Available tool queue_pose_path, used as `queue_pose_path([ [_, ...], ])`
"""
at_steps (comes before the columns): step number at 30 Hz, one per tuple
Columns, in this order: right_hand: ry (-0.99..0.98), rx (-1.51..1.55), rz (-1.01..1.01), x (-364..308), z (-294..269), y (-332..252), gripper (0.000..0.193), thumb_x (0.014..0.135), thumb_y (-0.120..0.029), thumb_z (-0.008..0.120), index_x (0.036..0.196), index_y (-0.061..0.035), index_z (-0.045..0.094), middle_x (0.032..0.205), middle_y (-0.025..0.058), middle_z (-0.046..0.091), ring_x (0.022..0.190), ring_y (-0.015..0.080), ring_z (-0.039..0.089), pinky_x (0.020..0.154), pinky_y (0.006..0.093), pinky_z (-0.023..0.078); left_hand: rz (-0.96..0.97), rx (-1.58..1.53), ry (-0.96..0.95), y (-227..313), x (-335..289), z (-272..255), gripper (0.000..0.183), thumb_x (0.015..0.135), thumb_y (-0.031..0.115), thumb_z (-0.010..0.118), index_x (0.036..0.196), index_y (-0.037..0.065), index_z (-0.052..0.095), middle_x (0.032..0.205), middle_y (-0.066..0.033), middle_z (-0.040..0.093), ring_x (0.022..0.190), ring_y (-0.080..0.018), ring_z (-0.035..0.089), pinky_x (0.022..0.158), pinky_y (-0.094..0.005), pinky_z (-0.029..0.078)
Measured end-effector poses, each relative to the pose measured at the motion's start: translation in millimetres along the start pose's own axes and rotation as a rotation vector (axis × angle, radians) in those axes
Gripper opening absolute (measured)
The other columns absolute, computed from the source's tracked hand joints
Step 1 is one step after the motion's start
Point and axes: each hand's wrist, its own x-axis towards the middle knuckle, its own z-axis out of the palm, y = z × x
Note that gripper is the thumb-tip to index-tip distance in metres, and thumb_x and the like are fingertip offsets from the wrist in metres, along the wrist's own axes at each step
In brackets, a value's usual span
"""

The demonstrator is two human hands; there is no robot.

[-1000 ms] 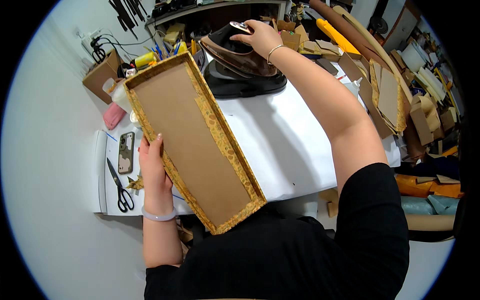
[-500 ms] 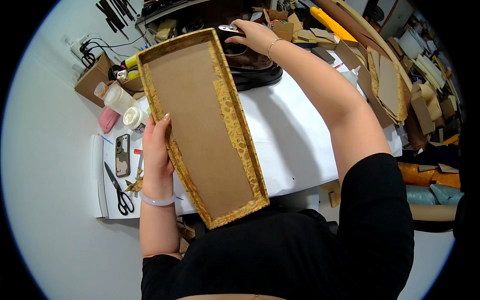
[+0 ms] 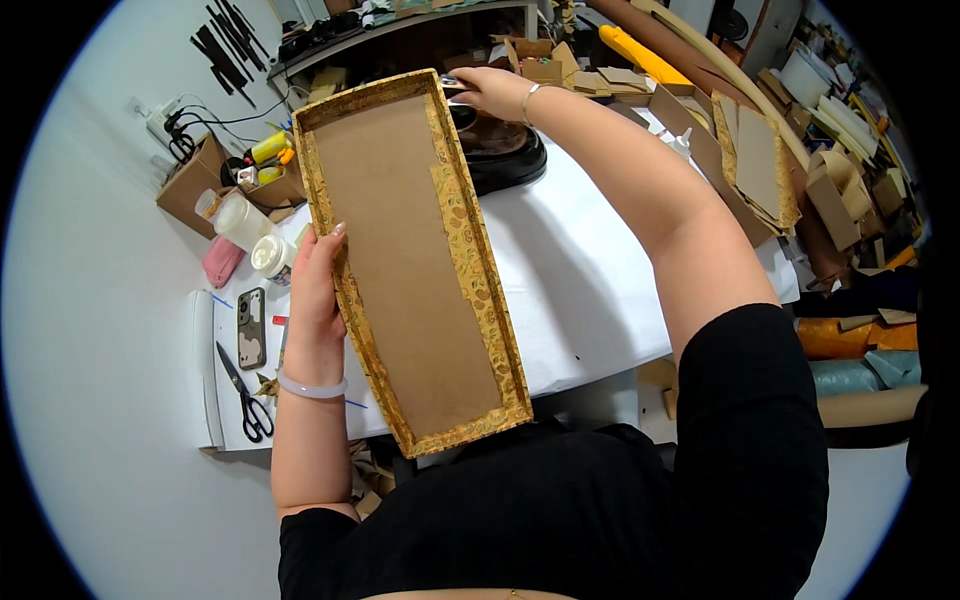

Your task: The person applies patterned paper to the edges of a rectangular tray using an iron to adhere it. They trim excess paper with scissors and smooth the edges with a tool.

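A long, shallow box [image 3: 395, 250] is tilted up in front of me, its bottom bare brown board and its walls covered in gold patterned paper. My left hand [image 3: 318, 285] grips its left wall, thumb over the rim. Behind the box's upper right corner, my right hand [image 3: 490, 92] is closed round a dark handle with a silvery panel [image 3: 453, 83]; most of that object is hidden by the box. Below this hand, on the table, rests a glossy brown and black rounded object [image 3: 505, 150], partly covered by the box, so its kind is unclear.
Left on the white table [image 3: 580, 290] lie black scissors [image 3: 243, 395], a phone [image 3: 251, 328], a pink pouch [image 3: 223, 262] and an open white jar [image 3: 272, 257]. A cardboard box [image 3: 197, 180] stands behind them. At right are a white nozzle bottle [image 3: 682, 143] and stacked board pieces [image 3: 757, 160].
The view has shifted slightly. Against the table, the box sits a little farther right, and my right hand has dropped lower behind its upper corner, with less of the silvery panel showing.
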Motion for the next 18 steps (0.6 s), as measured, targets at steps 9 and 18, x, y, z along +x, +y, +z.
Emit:
queue_pose_path([
  [9, 0.266, 0.912, 0.238, -73.4, -15.2, 10.5, 0.047, 0.112, -0.034, 0.056, 0.149, -0.0062, 0.054, 0.132, 0.0129, 0.071, 0.118, 0.0265, 0.070, 0.099, 0.0401, 0.058, -0.106, 0.232, -0.110, 3.6, 22.2, 12.6, 0.042, 0.105, 0.020, 0.064, 0.143, 0.003, 0.059, 0.126, -0.0061, 0.072, 0.107, -0.0138, 0.070, 0.088, -0.0309, 0.059],
  [18, 0.411, 1.117, 0.820, -335.8, -10.9, -41.6, 0.041, 0.114, -0.030, 0.054, 0.143, -0.0026, 0.054, 0.132, 0.0123, 0.068, 0.119, 0.0238, 0.071, 0.090, 0.0364, 0.065, -0.146, 0.878, -0.578, -64.5, 70.1, 77.1, 0.053, 0.106, 0.032, 0.068, 0.146, 0.000, 0.056, 0.130, -0.0213, 0.073, 0.119, -0.0320, 0.071, 0.106, -0.0385, 0.054],
])
